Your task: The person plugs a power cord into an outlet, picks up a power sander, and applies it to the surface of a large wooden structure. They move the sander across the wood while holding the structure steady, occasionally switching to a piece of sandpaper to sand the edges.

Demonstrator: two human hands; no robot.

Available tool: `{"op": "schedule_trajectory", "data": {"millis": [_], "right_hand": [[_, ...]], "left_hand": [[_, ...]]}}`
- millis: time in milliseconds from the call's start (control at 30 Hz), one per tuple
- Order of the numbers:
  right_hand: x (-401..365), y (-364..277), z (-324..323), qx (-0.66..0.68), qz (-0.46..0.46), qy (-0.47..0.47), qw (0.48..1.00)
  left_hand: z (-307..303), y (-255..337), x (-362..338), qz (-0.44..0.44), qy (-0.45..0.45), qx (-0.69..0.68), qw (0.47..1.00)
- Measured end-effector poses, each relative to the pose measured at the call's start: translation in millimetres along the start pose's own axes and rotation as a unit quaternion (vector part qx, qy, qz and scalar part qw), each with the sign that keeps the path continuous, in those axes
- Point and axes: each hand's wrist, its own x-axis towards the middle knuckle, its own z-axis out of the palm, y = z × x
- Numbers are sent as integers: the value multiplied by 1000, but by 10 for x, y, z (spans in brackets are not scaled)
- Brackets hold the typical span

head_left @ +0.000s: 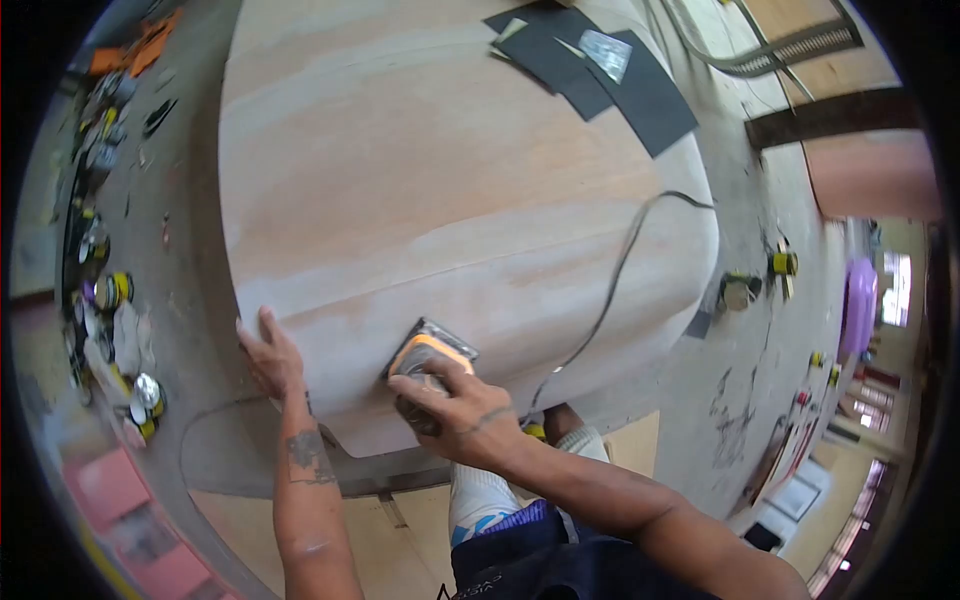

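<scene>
A large pale panel [430, 180] with a curved surface, patched in white and light brown, spreads out in front of me. My right hand [445, 400] is closed around an electric sander [440, 347] with an orange band and a dark base. The sander's base lies against the panel's near, downward-curving part. At the panel's left edge, my left hand [272, 355] rests with its fingers apart; part of its fingers is hidden past the edge. A dark cord [612, 290] runs over the right side of the panel.
Dark sandpaper sheets [650, 90] and a small clear packet [606, 54] lie at the panel's far right. Several cans [112, 290] and rags line the floor on the left. More cans [740, 290] stand on the right. A dark beam [830, 115] juts in at upper right.
</scene>
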Motion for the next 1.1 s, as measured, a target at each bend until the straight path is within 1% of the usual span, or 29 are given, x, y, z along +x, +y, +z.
{"op": "schedule_trajectory", "data": {"millis": [33, 133, 167, 200, 267, 300, 333, 400, 500, 533, 633, 667, 833, 933, 967, 1067, 1100], "right_hand": [[6, -24, -13, 8, 6, -22, 1000], [68, 136, -387, -12, 113, -39, 993], [86, 239, -595, 23, 166, -21, 986], [60, 426, -708, 28, 199, 27, 979], [35, 796, -944, 22, 220, 118, 968], [28, 940, -1068, -22, 226, 149, 962], [-7, 1153, -1129, -40, 215, 203, 954], [-11, 1395, -1298, -7, 264, 276, 924], [111, 1353, -1483, -86, 335, 275, 897], [153, 1296, -1487, -92, 343, 263, 897], [281, 1125, -1327, -103, 318, 252, 908], [332, 1080, -1246, -80, 291, 265, 916], [442, 581, -861, -34, 171, 190, 966], [257, 229, -587, -57, 167, 133, 975], [171, 156, -505, -61, 167, 119, 977], [-77, 105, -340, -85, 194, 162, 964], [-110, 175, -297, -91, 203, 199, 954]], "left_hand": [[23, -31, 15, -4, -6, 7, 1000], [48, -34, 66, -21, -21, 13, 999], [27, 11, 42, -27, -29, 15, 999], [-14, 78, 17, -34, -35, 17, 999], [-35, 71, 44, -40, -37, 22, 998], [17, 13, 71, -39, -34, 24, 998], [65, -15, 103, -38, -30, 25, 998], [113, -54, 137, -45, -30, 33, 998], [69, -20, 93, -57, -34, 47, 997], [42, 25, 79, -61, -34, 51, 996], [20, 52, 72, -51, -25, 57, 997], [21, 18, 73, -51, -24, 57, 997], [72, -7, 99, -33, -24, 52, 998], [77, 14, 67, -34, -11, 41, 999], [52, 35, 54, -37, -24, 55, 998], [-24, 148, 22, -42, -50, 74, 995], [-9, 138, 28, -39, -52, 70, 995]]}}
